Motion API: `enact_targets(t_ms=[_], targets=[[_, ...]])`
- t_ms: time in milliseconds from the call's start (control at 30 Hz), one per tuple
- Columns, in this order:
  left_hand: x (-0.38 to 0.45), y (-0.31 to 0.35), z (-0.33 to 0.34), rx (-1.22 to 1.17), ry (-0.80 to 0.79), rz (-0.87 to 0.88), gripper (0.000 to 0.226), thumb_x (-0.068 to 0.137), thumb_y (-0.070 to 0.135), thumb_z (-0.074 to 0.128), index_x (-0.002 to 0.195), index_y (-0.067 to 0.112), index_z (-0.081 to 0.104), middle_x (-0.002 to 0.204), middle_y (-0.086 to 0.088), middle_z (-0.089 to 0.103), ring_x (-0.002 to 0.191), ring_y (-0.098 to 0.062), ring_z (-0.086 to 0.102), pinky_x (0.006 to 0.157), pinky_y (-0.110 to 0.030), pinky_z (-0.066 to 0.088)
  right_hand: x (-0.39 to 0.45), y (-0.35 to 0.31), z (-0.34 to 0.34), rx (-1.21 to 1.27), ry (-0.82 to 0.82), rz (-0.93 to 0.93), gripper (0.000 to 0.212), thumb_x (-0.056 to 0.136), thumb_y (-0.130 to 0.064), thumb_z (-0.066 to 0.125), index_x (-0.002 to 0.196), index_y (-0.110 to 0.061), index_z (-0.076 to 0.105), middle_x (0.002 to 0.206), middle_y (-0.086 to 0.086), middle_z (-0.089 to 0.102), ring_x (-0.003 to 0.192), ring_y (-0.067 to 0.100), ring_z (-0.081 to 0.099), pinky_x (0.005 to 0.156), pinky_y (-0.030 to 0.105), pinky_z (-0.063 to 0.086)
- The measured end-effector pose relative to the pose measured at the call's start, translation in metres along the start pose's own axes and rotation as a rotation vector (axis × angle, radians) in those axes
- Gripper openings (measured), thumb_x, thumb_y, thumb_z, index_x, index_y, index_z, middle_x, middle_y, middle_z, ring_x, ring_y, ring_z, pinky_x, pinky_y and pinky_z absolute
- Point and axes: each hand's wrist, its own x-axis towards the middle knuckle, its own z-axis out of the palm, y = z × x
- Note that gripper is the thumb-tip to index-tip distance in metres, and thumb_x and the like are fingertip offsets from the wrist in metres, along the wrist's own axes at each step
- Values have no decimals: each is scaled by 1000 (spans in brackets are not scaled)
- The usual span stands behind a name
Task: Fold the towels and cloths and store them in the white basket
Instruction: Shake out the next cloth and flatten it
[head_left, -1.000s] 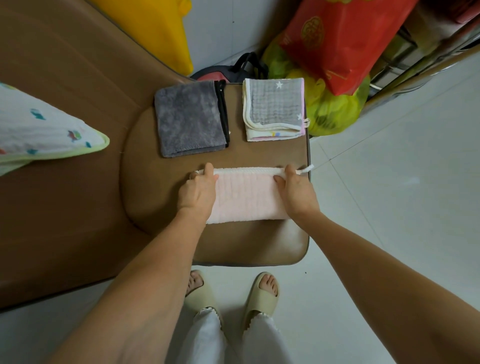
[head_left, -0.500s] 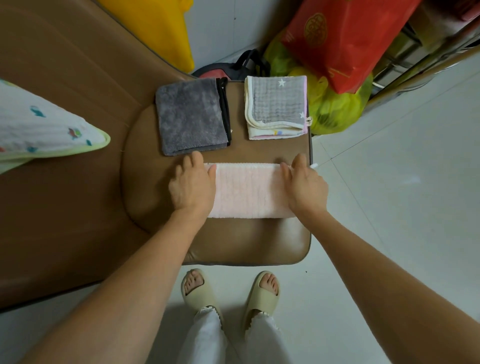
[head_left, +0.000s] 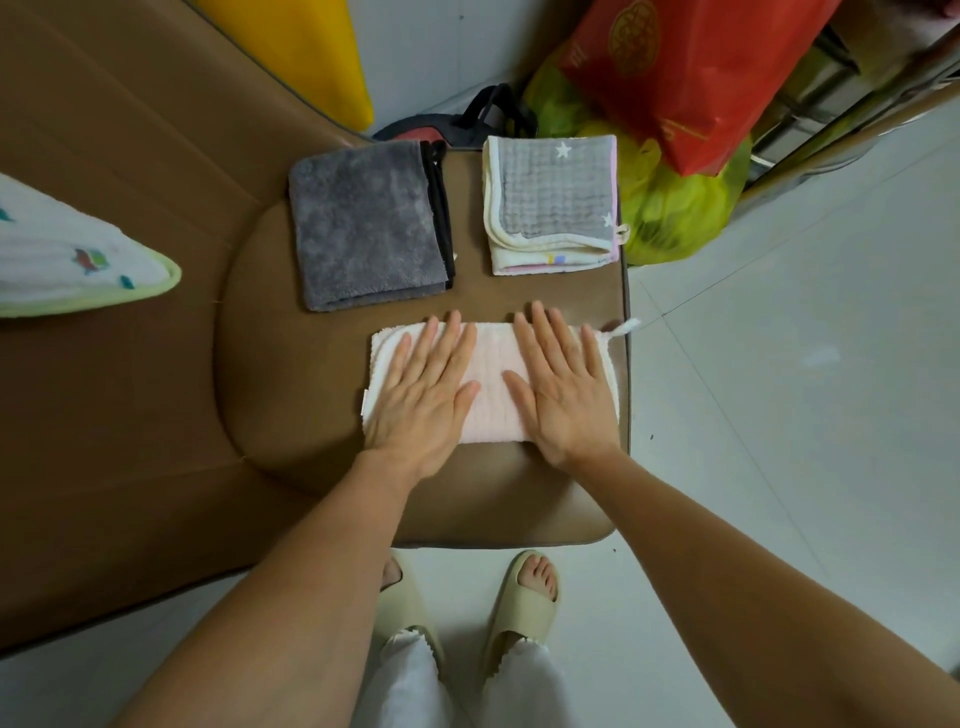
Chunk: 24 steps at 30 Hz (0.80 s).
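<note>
A folded pale pink towel (head_left: 491, 379) lies on the brown seat cushion (head_left: 270, 364) near its front edge. My left hand (head_left: 423, 395) presses flat on the towel's left half, fingers straight. My right hand (head_left: 563, 389) lies flat on its right half, fingers spread. Behind the pink towel, a folded dark grey towel (head_left: 363, 223) sits at the left and a folded grey cloth with white stars (head_left: 553, 202) at the right. No white basket is in view.
A white pillow with a green edge (head_left: 67, 260) lies at the left on the brown sofa. Red (head_left: 691, 78) and yellow-green bags (head_left: 670, 208) crowd the back right, a yellow object (head_left: 306, 47) at the back. White tiled floor (head_left: 779, 389) is to the right.
Both hands let go of the towel's far edge after folding it, moved inward and now lie flat on top of the pink towel.
</note>
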Motion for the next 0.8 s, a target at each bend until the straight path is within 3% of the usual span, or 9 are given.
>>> enact_targets(t_ms=[100, 167, 267, 333, 400, 500, 600, 733, 800], targets=[[1, 0, -6, -5, -45, 3, 63, 91, 47, -13, 148, 21, -21, 156, 3, -26, 142, -13, -26, 116, -35, -16, -2, 5, -5, 62, 82, 250, 60, 100, -45, 19, 151, -13, 19, 159, 5, 16, 147, 19, 6, 118, 36, -11], [1, 4, -12, 1, -72, -24, 63, 90, 48, -13, 147, 21, -22, 156, 1, -27, 142, -15, -26, 117, -36, -16, -7, 17, -17, 199, 106, 456, 63, 97, -48, 36, 147, -11, 28, 154, 10, 26, 144, 25, 18, 118, 38, 4], [-2, 14, -19, 5, -30, -42, 60, 97, 43, -1, 150, 16, -9, 159, -4, -15, 146, -21, -15, 120, -39, -7, -21, 19, -34, 405, 190, 492, 55, 88, -39, 59, 132, -11, 42, 131, 7, 45, 118, 22, 42, 100, 32, 33], [-10, 22, -20, -14, 28, 9, 59, 99, 39, 7, 152, 13, 7, 160, -5, 0, 147, -21, -3, 120, -39, 0, -25, 13, -42, 650, 166, 623, 48, 87, -36, 64, 125, -14, 44, 119, 1, 51, 103, 15, 49, 87, 27, 41], [-17, 25, -15, -18, -5, 54, 61, 97, 39, 5, 152, 14, 6, 160, -2, -1, 147, -20, -5, 118, -40, -3, -23, 12, -46, 844, 71, 757, 43, 86, -36, 66, 118, -15, 48, 108, -1, 59, 95, 16, 56, 80, 28, 46], [-14, 27, -8, -14, -71, 25, 63, 92, 47, -3, 149, 22, -14, 158, 3, -18, 145, -20, -20, 116, -41, -15, -21, 19, -50, 1059, -5, 794, 32, 84, -35, 69, 107, -15, 62, 96, -2, 67, 92, 18, 64, 79, 31, 54], [-6, 34, -9, 6, -123, -19, 59, 99, 47, 9, 145, 27, -22, 156, 3, -25, 143, -21, -25, 115, -41, -18, -21, 24, -60, 1279, -48, 809, 32, 85, -35, 68, 105, -10, 65, 98, 3, 70, 93, 18, 67, 85, 37, 56], [1, 46, -25, 37, -208, -60, 62, 101, 45, 18, 149, 28, -16, 156, 4, -26, 144, -21, -23, 118, -42, -11, -14, 21, -76, 1353, -18, 747, 28, 83, -25, 72, 98, -8, 55, 93, 7, 69, 87, 20, 68, 76, 34, 56], [4, 43, -36, -41, -246, -49, 60, 101, 43, 26, 151, 30, -6, 158, 5, -18, 146, -19, -16, 119, -40, -6, -11, 14, -83, 1407, -36, 788, 37, 79, -21, 76, 106, -13, 51, 94, 8, 68, 89, 21, 68, 76, 34, 55]])
